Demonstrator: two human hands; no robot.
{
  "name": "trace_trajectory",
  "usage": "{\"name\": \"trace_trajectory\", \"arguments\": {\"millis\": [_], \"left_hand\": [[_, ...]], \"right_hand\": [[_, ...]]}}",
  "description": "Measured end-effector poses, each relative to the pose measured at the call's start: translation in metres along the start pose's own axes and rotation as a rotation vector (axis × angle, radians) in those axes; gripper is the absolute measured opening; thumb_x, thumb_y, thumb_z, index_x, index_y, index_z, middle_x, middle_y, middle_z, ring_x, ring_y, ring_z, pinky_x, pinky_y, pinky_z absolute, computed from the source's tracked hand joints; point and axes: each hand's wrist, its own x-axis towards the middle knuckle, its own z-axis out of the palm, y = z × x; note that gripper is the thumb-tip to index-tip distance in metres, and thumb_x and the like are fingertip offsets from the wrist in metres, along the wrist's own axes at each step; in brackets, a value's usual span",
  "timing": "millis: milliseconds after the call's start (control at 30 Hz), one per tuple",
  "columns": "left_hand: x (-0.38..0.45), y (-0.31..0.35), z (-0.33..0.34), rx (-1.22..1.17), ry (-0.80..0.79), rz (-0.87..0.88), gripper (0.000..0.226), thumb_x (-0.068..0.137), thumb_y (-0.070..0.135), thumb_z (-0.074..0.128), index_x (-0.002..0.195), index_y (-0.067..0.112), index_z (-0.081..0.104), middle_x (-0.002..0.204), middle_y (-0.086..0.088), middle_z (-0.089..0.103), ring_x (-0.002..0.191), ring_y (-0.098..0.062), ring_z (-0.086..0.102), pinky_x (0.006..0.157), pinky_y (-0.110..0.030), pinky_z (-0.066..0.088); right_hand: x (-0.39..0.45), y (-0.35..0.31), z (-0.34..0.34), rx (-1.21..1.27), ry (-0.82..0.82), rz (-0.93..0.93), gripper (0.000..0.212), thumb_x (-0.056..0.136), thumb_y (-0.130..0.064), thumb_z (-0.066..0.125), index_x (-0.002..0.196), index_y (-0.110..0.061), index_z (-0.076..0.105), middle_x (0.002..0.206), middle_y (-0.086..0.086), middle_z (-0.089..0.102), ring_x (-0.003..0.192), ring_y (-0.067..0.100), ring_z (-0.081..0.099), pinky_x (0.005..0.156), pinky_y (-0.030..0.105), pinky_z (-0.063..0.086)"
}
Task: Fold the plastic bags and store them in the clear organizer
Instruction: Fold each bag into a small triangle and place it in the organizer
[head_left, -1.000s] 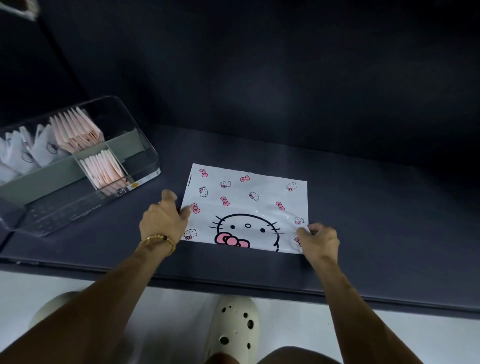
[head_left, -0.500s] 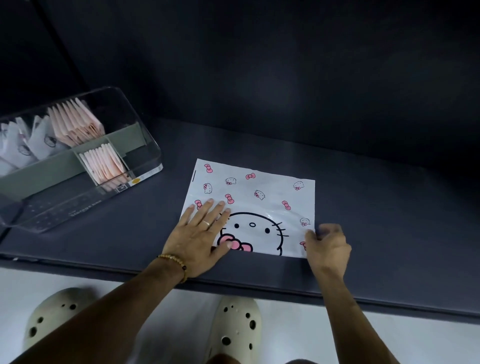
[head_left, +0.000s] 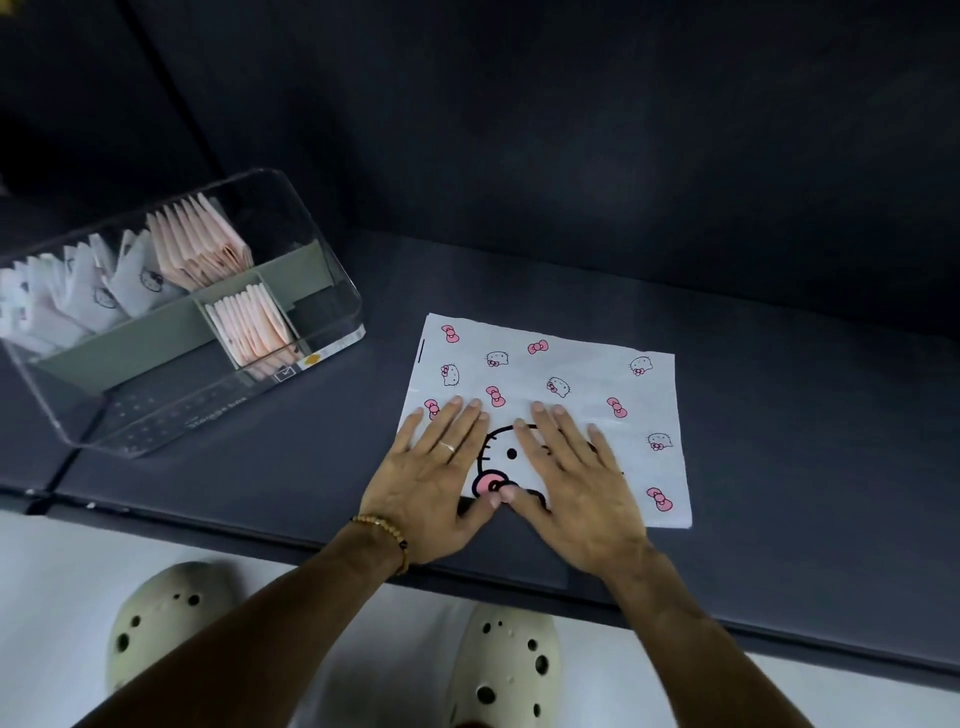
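A white plastic bag (head_left: 582, 369) printed with pink bows and cat faces lies flat on the dark surface. My left hand (head_left: 436, 473) presses on its near left part with straight, spread fingers. My right hand (head_left: 571, 478) lies flat beside it on the bag's middle, and the two thumbs touch at the near edge. The clear organizer (head_left: 332, 306) stands to the left, holding folded pink bags and folded white printed bags in its compartments.
The dark padded surface (head_left: 779, 467) stretches right and back to a dark wall. Its front edge runs just below my wrists. Under it I see a light floor and two cream perforated clogs (head_left: 498, 670).
My right hand let go of the bag's near right corner and moved left onto the bag, now flat. My left hand stayed flat on the bag, shifting slightly.
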Motion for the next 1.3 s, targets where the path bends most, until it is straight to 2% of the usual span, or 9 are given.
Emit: {"name": "trace_trajectory", "arguments": {"millis": [267,400,567,733,900,1000,1100,1200,1300], "left_hand": [[0.002,-0.002,0.001,-0.016,0.002,0.026,0.069,0.088,0.064,0.020,0.150,0.036,0.006,0.160,0.000,0.000,0.147,-0.019,-0.005,0.117,-0.046,-0.004],[0.002,-0.001,0.000,-0.034,0.001,0.030,0.061,0.089,0.064,0.021,0.146,0.043,0.016,0.160,0.000,0.001,0.147,-0.020,-0.005,0.117,-0.047,-0.003],[0.001,-0.002,0.002,-0.032,-0.005,0.020,0.067,0.085,0.071,0.019,0.146,0.045,0.013,0.160,0.000,-0.001,0.146,-0.018,-0.010,0.117,-0.047,-0.005],[0.002,-0.003,0.002,-0.018,-0.028,0.022,0.077,0.079,0.079,0.021,0.147,0.044,0.011,0.160,-0.002,-0.002,0.146,-0.019,-0.011,0.117,-0.048,-0.005],[0.002,-0.002,-0.001,-0.018,-0.002,0.026,0.058,0.092,0.059,0.025,0.147,0.044,0.016,0.160,-0.004,0.008,0.147,-0.022,0.000,0.118,-0.047,0.001],[0.005,-0.003,-0.006,0.014,-0.018,0.046,0.053,0.096,0.044,0.034,0.146,0.045,0.017,0.159,-0.003,0.011,0.147,-0.022,0.005,0.118,-0.045,0.007],[0.010,-0.008,-0.024,-0.034,-0.040,0.062,0.044,0.098,0.044,0.033,0.142,0.042,0.033,0.155,0.002,0.026,0.144,-0.018,0.018,0.114,-0.036,0.013],[0.013,-0.024,-0.054,-0.171,-0.144,0.030,0.035,0.099,0.045,0.032,0.118,0.031,0.058,0.124,0.005,0.060,0.121,-0.019,0.049,0.098,-0.032,0.037],[0.005,-0.041,-0.077,-0.412,-0.145,-0.078,0.027,0.098,0.034,0.045,0.077,0.020,0.056,0.076,-0.002,0.058,0.083,-0.028,0.058,0.067,-0.028,0.037]], "right_hand": [[-0.057,0.079,-0.019,-0.068,-0.144,0.131,0.072,0.091,-0.067,-0.003,0.153,-0.030,-0.002,0.161,-0.005,-0.009,0.148,0.013,-0.008,0.120,0.039,-0.001],[-0.057,0.056,-0.034,-0.009,0.005,0.154,0.066,0.094,-0.051,0.025,0.145,-0.013,0.041,0.153,0.011,0.034,0.142,0.026,0.030,0.118,0.045,0.020],[-0.039,0.010,-0.032,0.141,0.087,0.083,0.046,0.076,-0.026,0.071,0.117,-0.008,0.060,0.131,0.010,0.058,0.126,0.026,0.052,0.099,0.040,0.048],[-0.031,0.006,-0.028,0.018,0.163,0.056,0.012,0.090,-0.015,0.061,0.098,-0.006,0.063,0.124,0.014,0.060,0.118,0.028,0.058,0.082,0.038,0.057],[-0.028,0.002,-0.028,0.091,0.188,0.135,0.006,0.090,-0.014,0.056,0.092,-0.009,0.058,0.108,0.005,0.060,0.074,0.025,0.064,0.055,0.027,0.043],[-0.030,0.009,-0.035,0.209,0.060,0.156,0.033,0.088,-0.037,0.058,0.113,-0.015,0.055,0.119,-0.003,0.056,0.091,0.021,0.061,0.071,0.032,0.050],[-0.032,0.019,-0.048,0.216,0.027,0.162,0.031,0.088,-0.018,0.057,0.120,-0.017,0.058,0.121,-0.003,0.060,0.098,0.024,0.060,0.087,0.034,0.049],[-0.034,0.031,-0.062,0.210,0.059,0.313,0.021,0.092,-0.011,0.051,0.106,-0.015,0.066,0.095,0.009,0.071,0.083,0.036,0.061,0.076,0.035,0.045],[-0.039,0.049,-0.070,0.481,0.027,0.510,0.023,0.090,-0.016,0.055,0.069,-0.024,0.058,0.064,0.002,0.058,0.065,0.031,0.052,0.053,0.028,0.038]]}}
